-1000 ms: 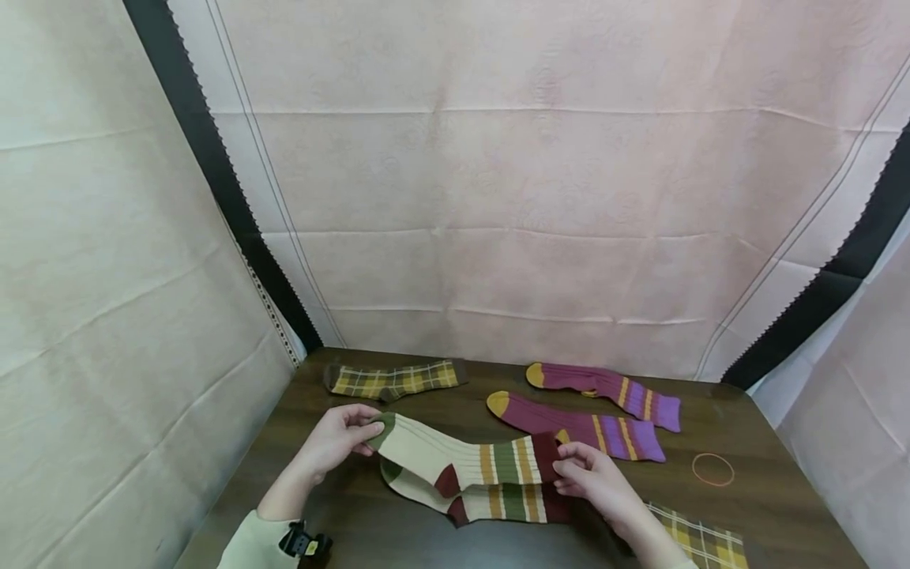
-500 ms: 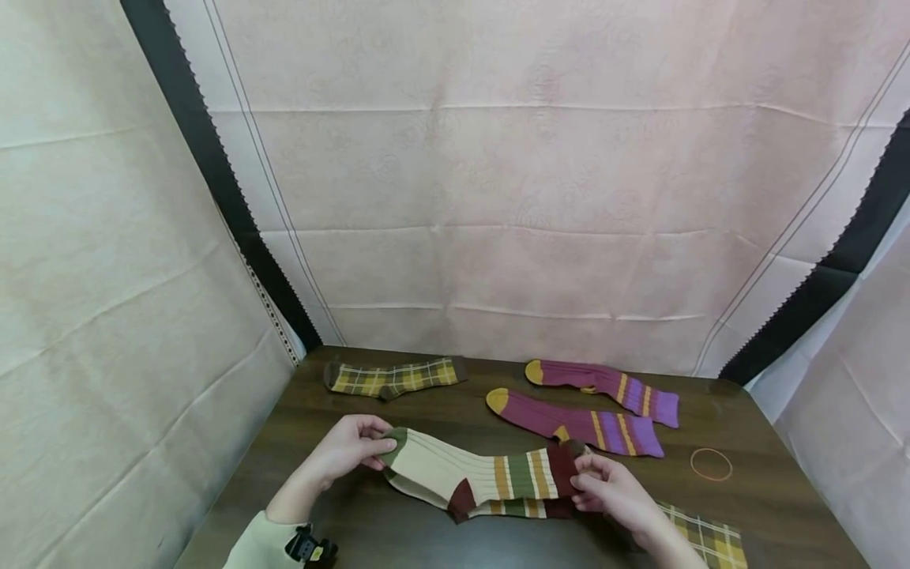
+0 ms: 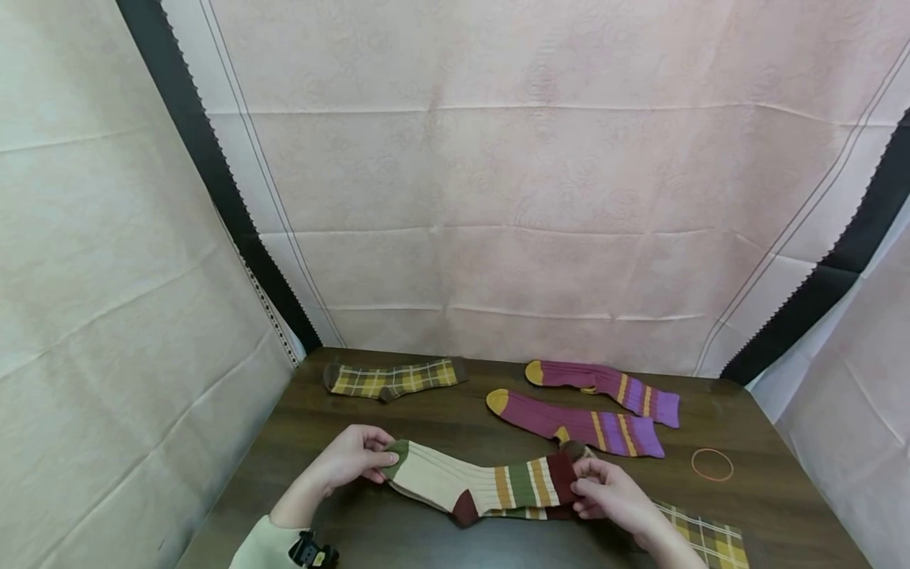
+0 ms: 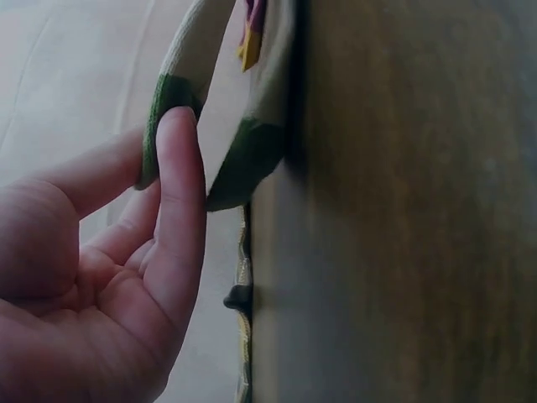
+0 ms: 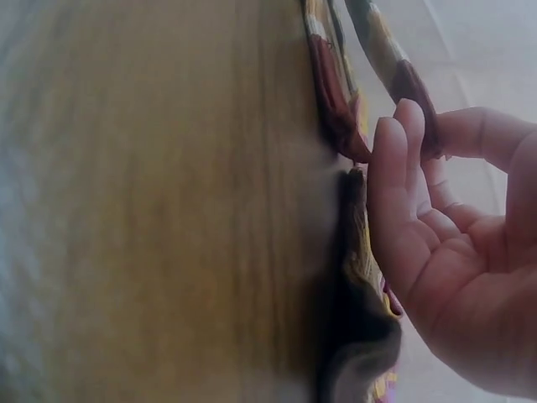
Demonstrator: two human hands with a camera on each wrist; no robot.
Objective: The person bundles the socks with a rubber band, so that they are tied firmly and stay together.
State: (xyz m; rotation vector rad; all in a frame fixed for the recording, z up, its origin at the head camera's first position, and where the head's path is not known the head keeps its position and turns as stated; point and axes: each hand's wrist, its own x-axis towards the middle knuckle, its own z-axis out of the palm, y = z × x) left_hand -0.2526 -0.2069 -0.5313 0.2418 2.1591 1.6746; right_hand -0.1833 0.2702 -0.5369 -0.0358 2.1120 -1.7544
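Cream ribbed sock (image 3: 455, 478) spans both grips: the left grip (image 3: 353, 458) pinches its green toe, the right grip (image 3: 607, 498) its maroon cuff. Just beneath, a matching sock (image 4: 247, 159) lies on the table (image 3: 398, 545). Beyond the right grip, two purple socks (image 3: 536, 415); beyond the left, a plaid sock (image 3: 398, 381).

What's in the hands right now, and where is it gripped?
The upper cream sock, raised above its matching one: the left hand pinches its green toe, and the right hand pinches its dark red cuff.
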